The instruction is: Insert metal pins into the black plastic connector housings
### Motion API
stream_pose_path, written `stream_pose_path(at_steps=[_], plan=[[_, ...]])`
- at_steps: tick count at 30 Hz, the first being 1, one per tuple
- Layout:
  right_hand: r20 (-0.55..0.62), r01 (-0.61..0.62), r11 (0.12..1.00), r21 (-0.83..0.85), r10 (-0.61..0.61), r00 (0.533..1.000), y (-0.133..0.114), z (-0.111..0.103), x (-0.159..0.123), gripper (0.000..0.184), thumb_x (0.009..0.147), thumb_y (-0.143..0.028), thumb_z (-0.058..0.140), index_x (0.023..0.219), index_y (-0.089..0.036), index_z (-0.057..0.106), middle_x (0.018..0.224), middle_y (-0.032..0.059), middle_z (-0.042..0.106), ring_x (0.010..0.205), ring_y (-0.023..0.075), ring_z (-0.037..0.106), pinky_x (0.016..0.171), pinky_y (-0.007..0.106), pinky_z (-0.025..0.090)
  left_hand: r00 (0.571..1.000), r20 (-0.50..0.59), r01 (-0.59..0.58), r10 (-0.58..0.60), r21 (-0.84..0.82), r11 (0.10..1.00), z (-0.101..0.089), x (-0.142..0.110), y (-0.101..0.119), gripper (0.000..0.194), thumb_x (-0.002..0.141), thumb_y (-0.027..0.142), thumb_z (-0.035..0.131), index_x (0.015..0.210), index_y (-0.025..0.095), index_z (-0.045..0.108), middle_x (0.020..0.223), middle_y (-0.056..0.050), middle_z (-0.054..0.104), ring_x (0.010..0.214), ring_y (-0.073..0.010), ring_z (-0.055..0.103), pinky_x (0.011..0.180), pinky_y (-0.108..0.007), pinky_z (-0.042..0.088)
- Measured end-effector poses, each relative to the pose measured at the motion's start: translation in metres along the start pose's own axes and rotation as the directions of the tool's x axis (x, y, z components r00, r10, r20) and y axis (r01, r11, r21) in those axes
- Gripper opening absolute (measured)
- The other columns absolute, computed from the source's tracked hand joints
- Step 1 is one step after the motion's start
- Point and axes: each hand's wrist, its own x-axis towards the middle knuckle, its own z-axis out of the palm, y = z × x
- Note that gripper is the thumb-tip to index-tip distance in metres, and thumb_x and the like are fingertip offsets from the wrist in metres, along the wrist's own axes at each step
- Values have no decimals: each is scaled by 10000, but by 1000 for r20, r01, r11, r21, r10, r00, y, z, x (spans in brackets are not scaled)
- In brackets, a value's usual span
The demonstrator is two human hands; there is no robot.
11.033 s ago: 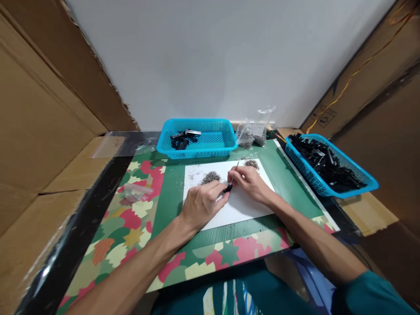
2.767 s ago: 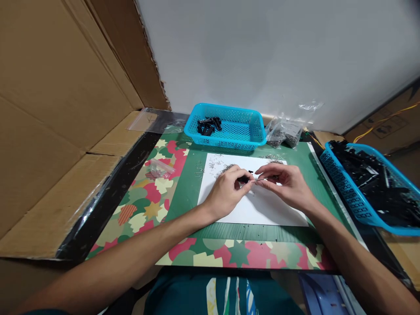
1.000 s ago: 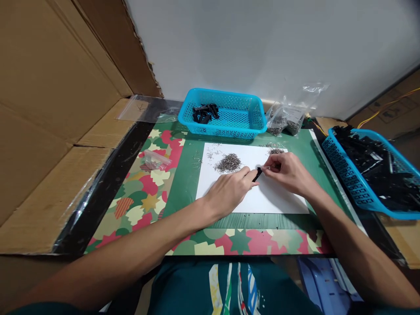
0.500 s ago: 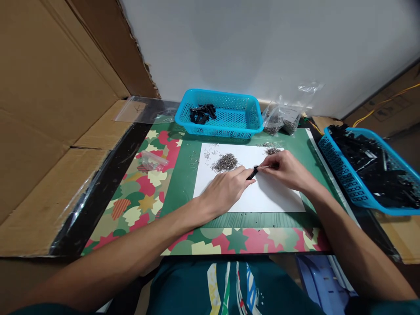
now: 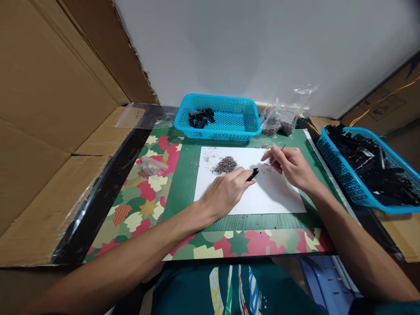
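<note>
Black clip (image 5: 252,174) pinched in my left hand (image 5: 226,192) at white sheet (image 5: 262,199) centre; right hand (image 5: 290,164) grips thin tool (image 5: 277,156), picking at far-edge pins (image 5: 268,153). Risk: pin slips, scatters, I think.

A small black plastic clip (image 5: 252,174) lies tilted, pinched at its near end, on the white paper sheet (image 5: 262,199); a thin metal tool (image 5: 278,152) slants upward beside a small pile of tiny metal springs (image 5: 267,159)
</note>
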Motion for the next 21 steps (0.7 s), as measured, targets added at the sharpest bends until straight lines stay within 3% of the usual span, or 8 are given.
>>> stream_pose_path(at_steps=[4, 6, 13, 21], plan=[[144, -105, 957, 270, 67, 987, 5, 4, 4, 557, 936, -676, 632, 807, -145, 738, 657, 65, 689, 539, 171, 640, 562, 318, 520, 1000, 5, 14, -15, 27, 1000, -1, 0, 1, 310, 1093, 334, 484, 1319, 175, 626, 975, -60, 659, 739, -183, 673, 595, -292, 479], [174, -130, 940, 314, 77, 982, 6, 6, 5, 515, 868, -653, 733, 792, -145, 723, 716, 80, 715, 566, 176, 657, 561, 318, 541, 1000, 14, 10, -10, 45, 999, -1, 0, 1, 310, 1091, 326, 490, 1325, 173, 624, 972, -64, 655, 746, -184, 674, 601, -290, 483], [259, -96, 969, 226, 35, 965, 5, 9, 4, 408, 918, -545, 727, 867, -141, 700, 734, 48, 676, 595, 136, 607, 577, 281, 504, 1000, 25, -2, 0, 80, 997, 0, 1, 1, 301, 1095, 318, 483, 1302, 155, 627, 1006, -72, 676, 785, -195, 693, 627, -298, 497], [246, -30, 987, 159, -10, 969, 9, 9, 2, 362, 960, -501, 696, 854, -155, 689, 753, 39, 670, 601, 131, 621, 578, 274, 514, 999, 44, -16, 12, 75, 997, 0, 2, 1, 311, 1092, 313, 494, 1321, 147, 624, 984, -66, 680, 794, -203, 694, 627, -309, 495]])
